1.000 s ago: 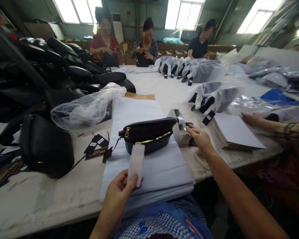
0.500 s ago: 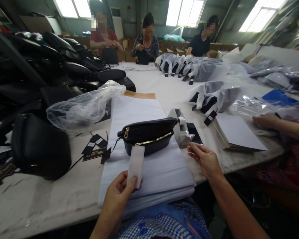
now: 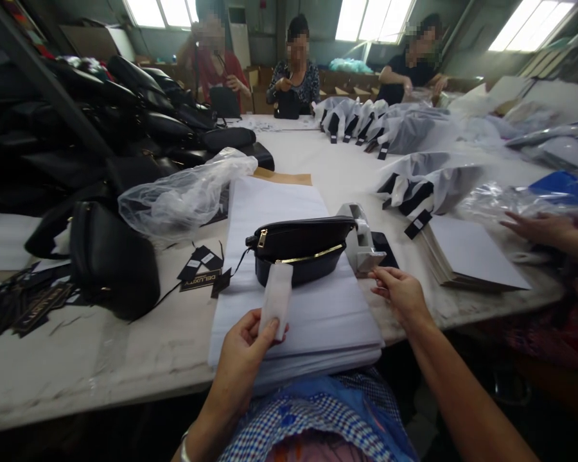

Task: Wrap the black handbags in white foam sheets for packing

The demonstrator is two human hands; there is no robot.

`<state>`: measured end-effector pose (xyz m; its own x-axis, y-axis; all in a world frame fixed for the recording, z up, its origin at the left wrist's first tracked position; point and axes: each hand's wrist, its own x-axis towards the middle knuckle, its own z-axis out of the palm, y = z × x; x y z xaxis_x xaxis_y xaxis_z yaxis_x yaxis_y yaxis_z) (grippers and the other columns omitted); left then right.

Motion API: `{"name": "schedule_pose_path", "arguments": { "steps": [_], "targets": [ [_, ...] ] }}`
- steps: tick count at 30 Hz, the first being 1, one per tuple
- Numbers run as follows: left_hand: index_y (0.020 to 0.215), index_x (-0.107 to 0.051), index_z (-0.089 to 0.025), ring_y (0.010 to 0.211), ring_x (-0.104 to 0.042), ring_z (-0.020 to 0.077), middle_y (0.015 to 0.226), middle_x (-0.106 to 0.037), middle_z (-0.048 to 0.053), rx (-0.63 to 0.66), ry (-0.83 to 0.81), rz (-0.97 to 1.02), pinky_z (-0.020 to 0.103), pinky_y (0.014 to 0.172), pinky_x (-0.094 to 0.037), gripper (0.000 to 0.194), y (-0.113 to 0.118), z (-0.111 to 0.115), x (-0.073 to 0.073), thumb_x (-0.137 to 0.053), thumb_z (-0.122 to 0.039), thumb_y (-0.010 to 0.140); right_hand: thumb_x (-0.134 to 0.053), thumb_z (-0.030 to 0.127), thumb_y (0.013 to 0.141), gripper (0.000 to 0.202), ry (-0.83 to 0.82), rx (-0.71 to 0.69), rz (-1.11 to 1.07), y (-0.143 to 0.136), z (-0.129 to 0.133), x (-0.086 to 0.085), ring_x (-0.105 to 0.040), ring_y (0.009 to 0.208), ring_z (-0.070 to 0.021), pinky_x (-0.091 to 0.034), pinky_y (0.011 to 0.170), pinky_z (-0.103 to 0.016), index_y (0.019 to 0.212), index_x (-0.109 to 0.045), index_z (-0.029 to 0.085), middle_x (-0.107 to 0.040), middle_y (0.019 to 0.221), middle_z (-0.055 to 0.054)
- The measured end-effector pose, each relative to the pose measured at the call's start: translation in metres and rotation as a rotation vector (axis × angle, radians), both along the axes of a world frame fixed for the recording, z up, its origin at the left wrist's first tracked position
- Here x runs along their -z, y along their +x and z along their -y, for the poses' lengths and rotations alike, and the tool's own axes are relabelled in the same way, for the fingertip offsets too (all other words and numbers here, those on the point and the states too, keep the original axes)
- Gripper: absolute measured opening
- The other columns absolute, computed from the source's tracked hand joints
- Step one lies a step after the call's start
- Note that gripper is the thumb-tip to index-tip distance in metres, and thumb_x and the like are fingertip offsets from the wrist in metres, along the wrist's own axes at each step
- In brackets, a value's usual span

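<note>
My left hand [image 3: 255,337] grips a folded strip of white wrapping sheet [image 3: 278,298] between thumb and fingers. The strip's upper end overlaps the front of a black handbag [image 3: 301,260], whose gold-toothed front zipper shows. The bag lies on a stack of white sheets [image 3: 337,314]; a black tag [image 3: 221,282] hangs from its left end on a cord. Just in front of a grey tape dispenser [image 3: 361,247], my right hand [image 3: 399,292] is closed in a pinch. Whatever its fingertips hold, if anything, is too small to make out.
Another black bag [image 3: 113,263] stands at left beside loose black tags [image 3: 200,263] and a crumpled clear plastic bag [image 3: 187,196]. At right lie a stack of white boards [image 3: 476,250] and wrapped bags [image 3: 414,186]. A co-worker's hand [image 3: 539,228] touches plastic. Several people work beyond.
The view has shifted, so the table's things sit further right. My right hand has come closer to the dispenser's front edge. My left hand keeps the white strip against the bag's front.
</note>
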<state>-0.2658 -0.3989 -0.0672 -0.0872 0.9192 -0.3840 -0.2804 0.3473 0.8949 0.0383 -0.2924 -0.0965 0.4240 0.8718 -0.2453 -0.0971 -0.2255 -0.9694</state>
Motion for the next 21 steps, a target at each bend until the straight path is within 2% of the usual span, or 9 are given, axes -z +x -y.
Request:
{"name": "schedule_pose_path", "arguments": {
  "steps": [3,7,10,13,16,19,21],
  "targets": [
    [0.096,-0.069,-0.013,0.08,-0.066,0.0171,0.085,-0.072,0.006,0.007,0.017,0.015,0.026,0.076,-0.052,0.037,0.0,0.001,0.001,-0.077,-0.042,0.075,-0.082,0.038,0.063,0.027,0.013,0.004,0.071,0.001,0.001,0.004,-0.051,0.055,-0.0091,-0.052,0.047,-0.018,0.073,-0.071,0.016,-0.07,0.074,-0.005],
    [0.095,-0.069,-0.012,0.081,-0.066,0.0172,0.086,-0.072,0.007,0.013,0.032,0.036,0.026,0.077,-0.053,0.037,0.0,0.0,0.003,-0.077,-0.042,0.076,-0.08,0.039,0.065,0.028,0.011,0.008,0.186,0.001,0.006,0.009,-0.053,0.055,-0.0109,-0.052,0.048,-0.021,0.072,-0.069,0.014,-0.069,0.073,-0.006],
    [0.098,-0.068,-0.012,0.082,-0.066,0.0168,0.087,-0.072,0.007,0.013,0.033,0.032,0.026,0.077,-0.053,0.037,0.0,-0.001,0.005,-0.075,-0.042,0.077,-0.077,0.045,0.073,0.032,0.086,-0.049,0.294,-0.011,0.022,-0.001,-0.057,0.056,-0.0117,-0.053,0.053,-0.023,0.081,-0.071,0.014,-0.07,0.075,-0.006],
    [0.1,-0.067,-0.012,0.083,-0.066,0.0167,0.087,-0.073,0.007,0.025,0.045,0.028,0.026,0.077,-0.053,0.038,0.0,-0.001,0.006,-0.074,-0.042,0.079,-0.073,0.044,0.081,0.029,0.204,-0.217,0.41,-0.04,0.05,-0.024,-0.062,0.06,-0.0134,-0.054,0.06,-0.024,0.09,-0.071,0.016,-0.071,0.077,-0.005],
    [0.1,-0.067,-0.012,0.083,-0.066,0.0166,0.086,-0.072,0.006,0.035,0.065,0.019,0.026,0.077,-0.053,0.035,0.0,-0.001,0.008,-0.072,-0.041,0.081,-0.07,0.04,0.086,0.021,0.258,-0.504,0.348,-0.077,0.076,-0.045,-0.065,0.063,-0.014,-0.054,0.062,-0.024,0.088,-0.072,0.019,-0.072,0.078,-0.004],
    [0.101,-0.066,-0.012,0.081,-0.066,0.016,0.088,-0.072,0.006,0.038,0.09,-0.004,0.027,0.077,-0.053,0.034,0.0,0.0,0.009,-0.072,-0.04,0.081,-0.067,0.038,0.089,0.02,0.275,-0.748,0.216,-0.112,0.088,-0.054,-0.067,0.066,-0.015,-0.053,0.061,-0.023,0.088,-0.072,0.019,-0.072,0.078,-0.003],
    [0.102,-0.066,-0.012,0.08,-0.066,0.0158,0.089,-0.072,0.006,0.047,0.116,-0.023,0.027,0.077,-0.053,0.034,0.0,0.001,0.01,-0.071,-0.039,0.082,-0.067,0.038,0.088,0.021,0.26,-0.805,0.204,-0.131,0.085,-0.052,-0.066,0.065,-0.015,-0.051,0.06,-0.023,0.083,-0.072,0.018,-0.072,0.074,-0.003]
  ]
}}
